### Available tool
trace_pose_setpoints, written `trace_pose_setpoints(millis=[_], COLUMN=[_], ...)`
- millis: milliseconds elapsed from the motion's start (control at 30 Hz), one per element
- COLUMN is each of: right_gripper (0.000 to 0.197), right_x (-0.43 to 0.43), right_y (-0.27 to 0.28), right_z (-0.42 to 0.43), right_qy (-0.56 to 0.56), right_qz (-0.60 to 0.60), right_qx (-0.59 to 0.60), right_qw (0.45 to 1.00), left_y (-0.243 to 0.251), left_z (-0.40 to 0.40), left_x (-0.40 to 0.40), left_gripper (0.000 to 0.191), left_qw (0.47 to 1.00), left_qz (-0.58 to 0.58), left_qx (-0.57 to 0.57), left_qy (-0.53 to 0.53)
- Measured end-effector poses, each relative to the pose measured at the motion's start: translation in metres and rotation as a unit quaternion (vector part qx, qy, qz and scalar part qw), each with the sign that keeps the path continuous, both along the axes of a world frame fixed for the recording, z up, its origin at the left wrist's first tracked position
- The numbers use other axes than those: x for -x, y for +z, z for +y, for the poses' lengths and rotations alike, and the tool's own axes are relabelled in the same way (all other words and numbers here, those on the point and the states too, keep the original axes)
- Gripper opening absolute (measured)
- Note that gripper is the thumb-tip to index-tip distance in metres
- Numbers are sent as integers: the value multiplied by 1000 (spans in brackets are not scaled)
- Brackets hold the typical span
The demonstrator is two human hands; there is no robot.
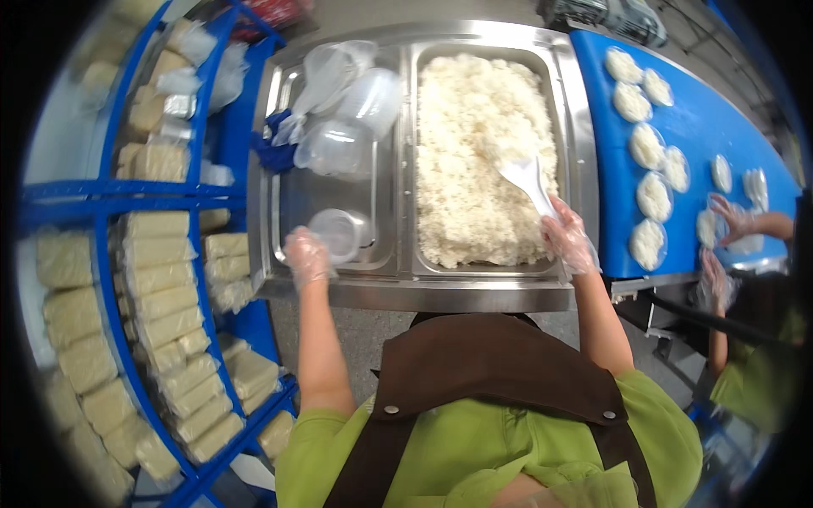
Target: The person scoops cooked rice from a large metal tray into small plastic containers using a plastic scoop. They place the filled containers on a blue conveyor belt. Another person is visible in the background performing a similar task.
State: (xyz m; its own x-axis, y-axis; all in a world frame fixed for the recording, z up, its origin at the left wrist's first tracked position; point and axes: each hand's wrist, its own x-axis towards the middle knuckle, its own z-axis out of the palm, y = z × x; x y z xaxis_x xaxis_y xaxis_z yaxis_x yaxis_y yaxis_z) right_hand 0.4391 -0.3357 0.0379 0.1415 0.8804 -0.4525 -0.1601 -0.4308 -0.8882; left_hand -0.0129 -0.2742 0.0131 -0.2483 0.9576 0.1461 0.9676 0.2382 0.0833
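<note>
My gloved right hand (568,235) grips the handle of a white plastic rice paddle (527,181). The paddle's blade is partly sunk in cooked white rice (479,127), which fills a deep steel pan (563,127). My gloved left hand (308,259) holds a small round clear plastic container (335,233) by its side, over the front of the left steel pan (317,197). Further back in that pan lie stacked clear plastic containers (336,146), a clear plastic bag (333,66) and a blue cloth or bag (274,145).
To the right runs a blue conveyor belt (692,120) bearing several rice-filled containers (648,146). A co-worker's gloved hands (733,219) reach over its near right end. Blue shelving (149,197) with wrapped pale blocks (162,279) stands on my left. The steel counter edge (413,295) is before me.
</note>
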Motion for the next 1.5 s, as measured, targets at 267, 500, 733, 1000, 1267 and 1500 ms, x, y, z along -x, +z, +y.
trace_pose_setpoints(millis=[267, 500, 733, 1000, 1267, 1500], right_gripper=[52, 51, 43, 44, 45, 49], right_x=[3, 3, 1, 0, -1, 4], right_y=[8, 37, 36, 41, 42, 36], right_z=[-25, -32, -51, -60, -65, -78], right_qy=[15, 17, 67, 48, -12, 63], right_qz=[27, 38, -332, -510, -467, -486], right_qx=[13, -30, -91, -182, -194, -180], right_qw=[999, 999, 937, 839, 863, 853], left_y=[56, 54, 19, 9, 6, -6], left_z=[-17, -2, 13, 15, 18, 13], left_x=[-22, -90, -239, -276, -272, -304], left_gripper=[10, 8, 9, 15, 13, 14], left_qw=[969, 917, 625, 574, 544, 537], left_qz=[-227, -362, -768, -797, -810, -821], left_qx=[-72, -165, 100, 142, 148, 123], left_qy=[69, 45, 100, 128, 159, 146])
